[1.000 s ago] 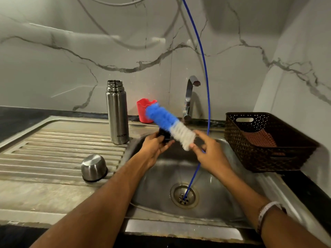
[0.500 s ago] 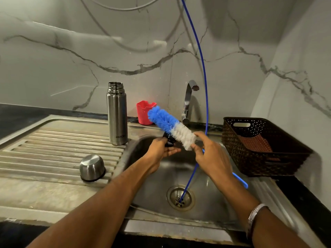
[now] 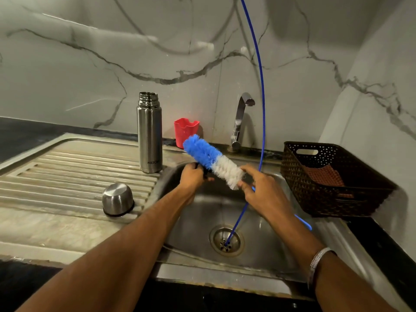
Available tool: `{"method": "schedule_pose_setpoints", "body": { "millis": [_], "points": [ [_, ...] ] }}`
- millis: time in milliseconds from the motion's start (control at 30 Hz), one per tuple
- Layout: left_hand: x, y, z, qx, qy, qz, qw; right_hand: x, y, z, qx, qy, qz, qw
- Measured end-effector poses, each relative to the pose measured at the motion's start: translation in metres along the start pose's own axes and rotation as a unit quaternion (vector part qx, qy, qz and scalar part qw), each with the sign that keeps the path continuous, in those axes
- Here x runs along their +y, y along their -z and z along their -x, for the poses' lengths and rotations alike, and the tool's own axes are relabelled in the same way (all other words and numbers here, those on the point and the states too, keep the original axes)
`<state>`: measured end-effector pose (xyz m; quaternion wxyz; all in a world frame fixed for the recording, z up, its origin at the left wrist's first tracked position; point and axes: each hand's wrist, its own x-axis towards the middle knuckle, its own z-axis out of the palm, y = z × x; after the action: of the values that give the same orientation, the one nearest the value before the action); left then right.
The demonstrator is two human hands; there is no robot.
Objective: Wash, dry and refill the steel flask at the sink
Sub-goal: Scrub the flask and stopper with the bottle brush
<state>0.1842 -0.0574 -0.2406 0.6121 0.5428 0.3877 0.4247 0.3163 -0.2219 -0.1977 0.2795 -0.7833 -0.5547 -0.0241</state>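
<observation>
The steel flask [image 3: 149, 140] stands upright and uncapped on the drainboard, at the sink's left rim. Its steel cup lid [image 3: 117, 199] rests mouth-down nearer to me on the ribs. Over the sink bowl [image 3: 265, 239], my right hand [image 3: 263, 194] grips a bottle brush [image 3: 211, 159] just below its white bristles, with the blue tip pointing up-left. The brush's blue handle end [image 3: 304, 221] shows behind my right forearm. My left hand [image 3: 192, 177] is closed on a small dark object [image 3: 205, 174], mostly hidden, right under the bristles.
A red plastic holder [image 3: 185, 129] stands behind the brush beside the tap [image 3: 242, 118]. A thin blue hose [image 3: 261, 109] hangs down into the drain [image 3: 226, 240]. A dark woven basket [image 3: 333, 179] holding a brown cloth sits right of the sink.
Both hands and the brush stay over the sink, almost in place. The brush's blue handle end has come into sight behind my right forearm. Flask and lid have not moved.
</observation>
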Motion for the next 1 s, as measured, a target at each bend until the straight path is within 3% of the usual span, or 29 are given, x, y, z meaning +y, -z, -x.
{"method": "schedule_pose_setpoints", "body": {
  "millis": [133, 233, 367, 533, 667, 833, 1000],
  "points": [
    [-0.002, -0.003, 0.003, -0.024, -0.065, -0.127, 0.989, 0.002, 0.001, -0.004, 0.015, -0.013, 0.037, 0.999],
    [-0.003, -0.005, 0.005, -0.016, -0.108, -0.157, 0.982, 0.009, 0.001, -0.006, 0.021, -0.036, 0.007, 0.999],
    [0.0, 0.005, 0.0, 0.025, -0.071, -0.088, 0.993, 0.005, -0.006, -0.001, -0.02, -0.022, -0.072, 0.997],
    [0.002, -0.004, 0.009, -0.092, -0.187, -0.094, 0.974, 0.009, 0.0, -0.007, 0.058, -0.033, -0.079, 0.995],
    [0.004, -0.001, 0.001, -0.045, -0.151, 0.017, 0.987, 0.009, -0.003, -0.005, 0.021, -0.034, -0.156, 0.987],
    [0.009, -0.002, 0.016, -0.131, -0.124, 0.066, 0.981, 0.008, -0.008, -0.006, 0.075, -0.039, -0.149, 0.985],
    [0.011, 0.005, 0.015, -0.096, -0.113, 0.119, 0.982, 0.012, -0.016, -0.005, 0.024, -0.026, -0.183, 0.983]
  ]
}}
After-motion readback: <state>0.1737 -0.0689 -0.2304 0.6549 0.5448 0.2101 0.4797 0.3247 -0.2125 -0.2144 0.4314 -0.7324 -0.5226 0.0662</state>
